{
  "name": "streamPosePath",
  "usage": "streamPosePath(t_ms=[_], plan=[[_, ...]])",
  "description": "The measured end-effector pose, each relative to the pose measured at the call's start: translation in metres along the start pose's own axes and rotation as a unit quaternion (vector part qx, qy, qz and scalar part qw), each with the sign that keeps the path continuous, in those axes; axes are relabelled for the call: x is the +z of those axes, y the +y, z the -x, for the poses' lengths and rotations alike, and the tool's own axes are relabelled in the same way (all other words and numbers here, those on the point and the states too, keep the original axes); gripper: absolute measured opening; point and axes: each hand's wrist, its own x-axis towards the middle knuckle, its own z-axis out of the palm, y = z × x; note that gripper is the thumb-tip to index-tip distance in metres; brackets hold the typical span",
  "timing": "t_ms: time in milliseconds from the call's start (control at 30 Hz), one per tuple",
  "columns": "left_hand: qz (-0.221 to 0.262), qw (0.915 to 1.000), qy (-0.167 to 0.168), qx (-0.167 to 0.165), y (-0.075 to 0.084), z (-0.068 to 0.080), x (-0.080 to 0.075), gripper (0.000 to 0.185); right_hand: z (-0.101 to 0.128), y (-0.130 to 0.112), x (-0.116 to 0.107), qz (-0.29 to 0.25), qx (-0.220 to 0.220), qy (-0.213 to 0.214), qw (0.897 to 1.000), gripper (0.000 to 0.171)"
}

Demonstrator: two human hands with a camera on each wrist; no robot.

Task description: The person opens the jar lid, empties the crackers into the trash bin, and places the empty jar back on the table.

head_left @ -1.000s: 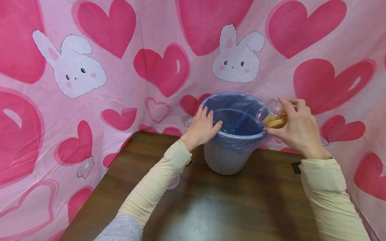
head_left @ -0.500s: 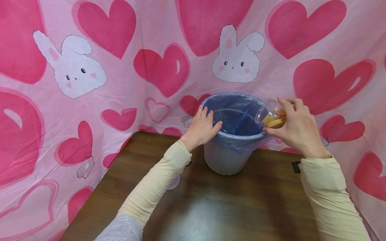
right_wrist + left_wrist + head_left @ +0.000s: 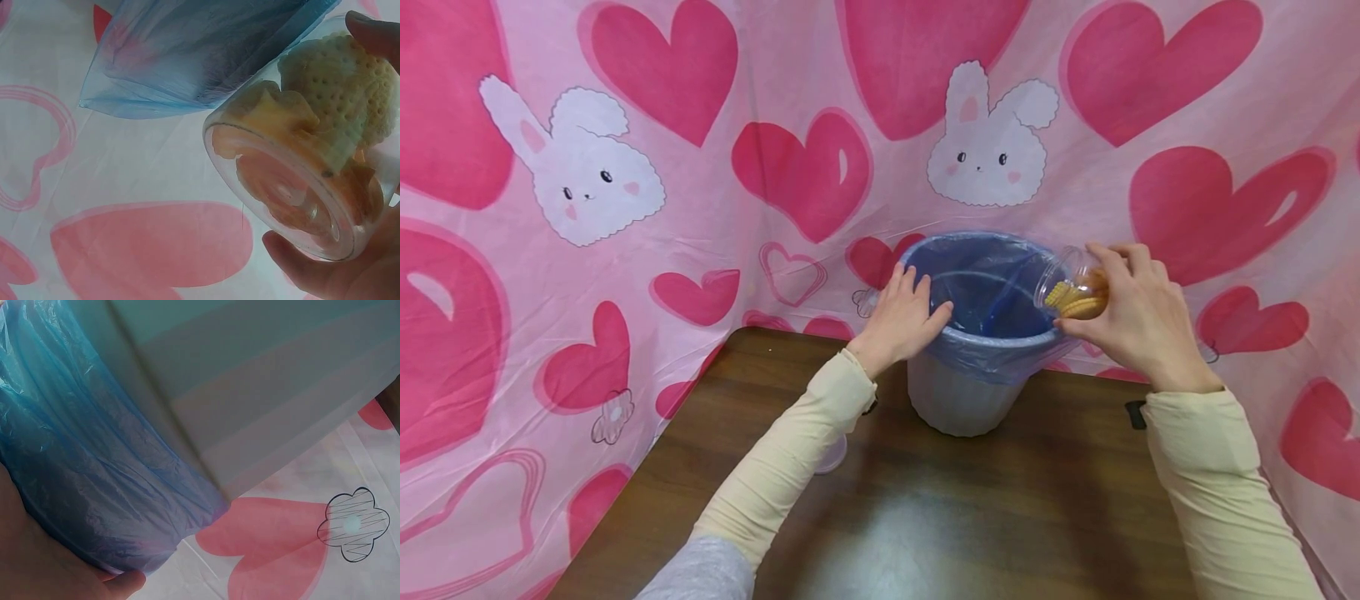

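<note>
Clear plastic jar (image 3: 1072, 287) of round biscuits (image 3: 1078, 302) is sitting tilted in the right hand (image 3: 1138, 321), fingers wrapping round its body, open mouth pointing down over the right rim of the gray wastebasket (image 3: 958, 398). Biscuits are piling toward the jar mouth. Blue bag liner (image 3: 992, 321) is folding over the basket rim; nothing visible inside the basket. Left hand (image 3: 898, 321) is gripping the left rim, thumb hooking inside, fingers outside on the liner. Basket is standing on the brown table (image 3: 925, 517).
</note>
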Motion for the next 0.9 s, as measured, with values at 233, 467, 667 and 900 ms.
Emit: streamPosePath(t_ms=[233,467,667,900], plan=[[-0.001,1.0000,0.000,0.000,-0.0004,-0.0007,0.0007,0.073,-0.0009,-0.0010,-0.0004,0.010,-0.006,-0.001,1.000,0.100],[-0.001,1.0000,0.001,-0.003,0.0002,-0.0004,0.0004,0.073,-0.0008,-0.0024,-0.0009,0.024,-0.013,-0.008,1.000,0.104],[0.000,1.0000,-0.003,-0.004,-0.0001,0.0000,0.0003,0.073,-0.0013,-0.0031,-0.0012,0.037,-0.023,-0.013,0.999,0.106],[0.001,1.0000,0.000,-0.003,-0.0003,0.0000,0.0003,0.074,-0.0020,-0.0041,-0.0009,0.045,-0.033,-0.015,0.998,0.105]])
